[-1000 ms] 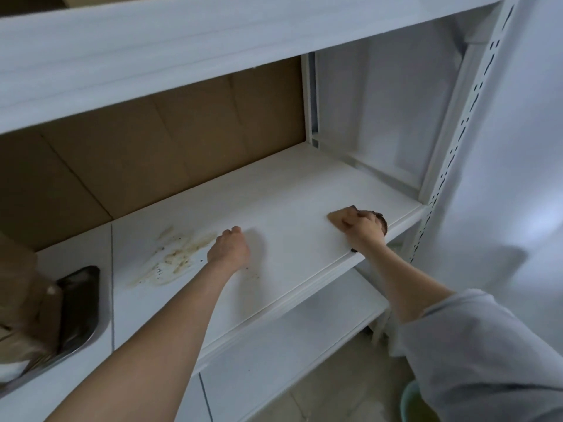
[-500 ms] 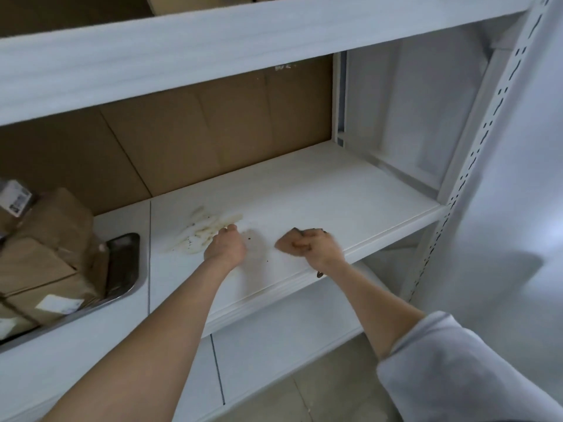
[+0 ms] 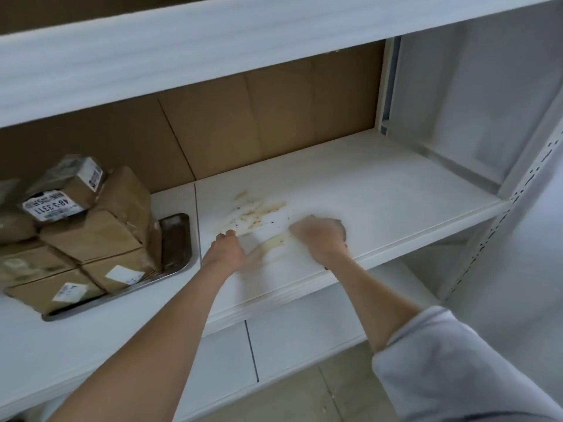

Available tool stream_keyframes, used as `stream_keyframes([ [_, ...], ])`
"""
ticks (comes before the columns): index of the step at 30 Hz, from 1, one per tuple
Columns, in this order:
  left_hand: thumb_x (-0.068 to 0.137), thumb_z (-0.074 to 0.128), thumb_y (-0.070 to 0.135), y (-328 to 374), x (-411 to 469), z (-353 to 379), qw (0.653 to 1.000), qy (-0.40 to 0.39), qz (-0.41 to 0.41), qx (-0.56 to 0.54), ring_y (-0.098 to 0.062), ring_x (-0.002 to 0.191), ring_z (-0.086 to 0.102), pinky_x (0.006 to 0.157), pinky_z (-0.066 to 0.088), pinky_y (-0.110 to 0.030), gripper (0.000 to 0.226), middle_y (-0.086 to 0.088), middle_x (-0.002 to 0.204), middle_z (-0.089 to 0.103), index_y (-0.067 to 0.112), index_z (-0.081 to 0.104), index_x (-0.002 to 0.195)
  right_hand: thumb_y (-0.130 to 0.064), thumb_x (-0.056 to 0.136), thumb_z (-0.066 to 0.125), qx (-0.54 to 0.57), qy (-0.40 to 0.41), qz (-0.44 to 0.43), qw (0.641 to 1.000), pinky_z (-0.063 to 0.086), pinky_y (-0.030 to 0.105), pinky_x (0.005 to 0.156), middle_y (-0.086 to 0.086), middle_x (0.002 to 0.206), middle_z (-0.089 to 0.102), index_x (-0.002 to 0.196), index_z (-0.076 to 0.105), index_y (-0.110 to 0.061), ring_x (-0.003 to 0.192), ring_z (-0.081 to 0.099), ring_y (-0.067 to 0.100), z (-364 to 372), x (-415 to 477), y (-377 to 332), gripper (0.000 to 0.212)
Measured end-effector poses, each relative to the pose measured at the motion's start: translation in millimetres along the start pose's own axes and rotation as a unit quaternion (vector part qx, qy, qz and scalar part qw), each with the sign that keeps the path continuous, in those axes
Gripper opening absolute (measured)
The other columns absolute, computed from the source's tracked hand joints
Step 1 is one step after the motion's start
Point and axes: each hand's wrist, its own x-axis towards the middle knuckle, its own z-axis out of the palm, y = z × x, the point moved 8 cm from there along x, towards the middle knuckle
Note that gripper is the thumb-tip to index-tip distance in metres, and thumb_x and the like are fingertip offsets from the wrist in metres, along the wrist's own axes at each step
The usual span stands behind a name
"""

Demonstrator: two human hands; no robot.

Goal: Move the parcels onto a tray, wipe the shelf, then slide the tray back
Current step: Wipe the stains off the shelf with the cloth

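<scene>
Wiping is the step in hand: your right hand (image 3: 320,239) is pressed on the white shelf (image 3: 380,190), its fingers (image 3: 300,229) curled over a wiping pad that shows only as a dark edge at the far side of the hand. The hand is blurred, so you cannot tell the pad's shape or how firmly it is held. Your left hand (image 3: 227,249) rests on the shelf just left of it, fingers folded under and holding nothing visible.

The brown stain (image 3: 256,214) lies just beyond both hands, with a pale smear (image 3: 274,243) between them. The parcels (image 3: 85,236) are stacked on the metal tray (image 3: 175,239), which sits on the neighbouring shelf panel to the left, close to the seam (image 3: 196,214).

Judged hazards:

1. Smearing. A stroke dragged toward the front edge is likely to spread the residue over clean surface. Lift the pad and fold it to a clean face.
2. Crumbs. Dark specks around the stain could be pushed into the seam or off the front edge onto the lower shelf (image 3: 304,324).
3. Tray contact. A wide leftward stroke could bring your left forearm against the tray. The parcels are piled at least 2 layers high and the top ones sit tilted, so a knock may topple them.
4. Wet return. Sliding the tray back before the shelf dries could soil the parcels.
</scene>
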Motion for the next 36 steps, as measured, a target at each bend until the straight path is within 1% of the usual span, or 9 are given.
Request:
stream_keyframes([
  [3, 0.093, 0.039, 0.006, -1, 5, 0, 1.000, -0.009, 0.014, 0.000, -0.033, 0.124, 0.046, 0.099, 0.044, -0.042, 0.049, -0.017, 0.137, 0.042, 0.006, 0.033, 0.141, -0.029, 0.089, 0.054, 0.040, -0.047, -0.049, 0.997, 0.026, 0.033, 0.113, -0.006, 0.135, 0.044, 0.121, 0.061, -0.022, 0.130, 0.034, 0.014, 25, -3, -25, 0.033],
  [6, 0.094, 0.038, 0.007, 7, 10, -2, 0.999, -0.020, 0.033, -0.004, -0.032, 0.127, 0.044, 0.101, 0.044, -0.041, 0.051, -0.015, 0.141, 0.038, 0.007, 0.029, 0.144, -0.028, 0.076, 0.056, 0.060, -0.034, -0.048, 0.996, 0.044, 0.030, 0.085, -0.003, 0.098, 0.060, 0.086, 0.069, -0.013, 0.099, 0.052, 0.014, 10, -10, -26, 0.022],
  [10, 0.094, 0.037, 0.005, 11, 17, -4, 0.998, -0.022, 0.051, -0.017, -0.031, 0.126, 0.044, 0.101, 0.044, -0.042, 0.050, -0.015, 0.141, 0.039, 0.008, 0.030, 0.143, -0.046, 0.066, 0.045, 0.072, 0.043, 0.011, 0.996, 0.048, 0.031, 0.085, 0.001, 0.102, 0.063, 0.096, 0.069, -0.018, 0.102, 0.058, 0.020, -33, -18, 2, 0.047],
  [15, 0.094, 0.037, 0.006, 5, 24, -3, 0.997, -0.026, 0.072, -0.025, -0.032, 0.126, 0.045, 0.101, 0.044, -0.042, 0.049, -0.014, 0.140, 0.039, 0.009, 0.031, 0.143, -0.018, 0.094, 0.047, 0.036, 0.128, 0.102, 0.986, 0.027, 0.037, 0.116, 0.008, 0.146, 0.041, 0.131, 0.058, -0.020, 0.138, 0.033, 0.027, -55, -5, 38, 0.039],
  [20, 0.095, 0.038, 0.007, 1, 30, -3, 0.996, -0.024, 0.085, -0.027, -0.031, 0.123, 0.047, 0.098, 0.045, -0.041, 0.048, -0.014, 0.137, 0.041, 0.009, 0.033, 0.142, -0.027, 0.079, 0.063, 0.071, 0.077, 0.094, 0.990, 0.047, 0.026, 0.092, -0.001, 0.100, 0.066, 0.096, 0.072, -0.010, 0.105, 0.060, 0.012, -30, 1, 0, 0.025],
  [23, 0.094, 0.040, 0.008, 9, 33, -5, 0.994, -0.016, 0.101, -0.030, -0.030, 0.126, 0.046, 0.098, 0.045, -0.040, 0.048, -0.012, 0.139, 0.042, 0.010, 0.036, 0.142, -0.045, 0.070, 0.063, 0.030, 0.020, 0.012, 0.999, 0.043, 0.027, 0.094, -0.005, 0.105, 0.064, 0.093, 0.075, -0.020, 0.114, 0.057, 0.018, 7, 1, -28, 0.036],
  [26, 0.092, 0.043, 0.009, 19, 34, -8, 0.993, -0.001, 0.115, -0.024, -0.028, 0.123, 0.049, 0.096, 0.047, -0.037, 0.043, -0.009, 0.136, 0.047, 0.012, 0.048, 0.134, -0.013, 0.082, 0.055, -0.033, -0.042, -0.064, 0.997, 0.037, 0.021, 0.099, -0.009, 0.106, 0.068, 0.094, 0.077, -0.022, 0.110, 0.057, 0.012, 26, -11, -46, 0.027],
  [33, 0.094, 0.049, 0.016, 11, 35, -22, 0.991, 0.038, 0.116, -0.056, -0.027, 0.105, 0.060, 0.089, 0.052, -0.035, 0.020, -0.008, 0.116, 0.062, 0.013, 0.067, 0.102, -0.021, 0.089, 0.049, -0.014, 0.105, 0.049, 0.993, 0.033, 0.023, 0.102, 0.004, 0.118, 0.062, 0.110, 0.071, -0.036, 0.123, 0.046, 0.028, -49, -6, 24, 0.033],
  [36, 0.095, 0.050, 0.031, 0, 32, -18, 0.993, 0.030, 0.092, -0.074, -0.026, 0.079, 0.062, 0.074, 0.053, -0.032, 0.032, -0.008, 0.087, 0.065, 0.009, 0.065, 0.076, -0.021, 0.094, 0.042, -0.055, 0.097, 0.050, 0.993, 0.023, 0.025, 0.102, 0.000, 0.102, 0.051, 0.114, 0.066, -0.034, 0.125, 0.039, 0.026, -56, -12, 19, 0.034],
])
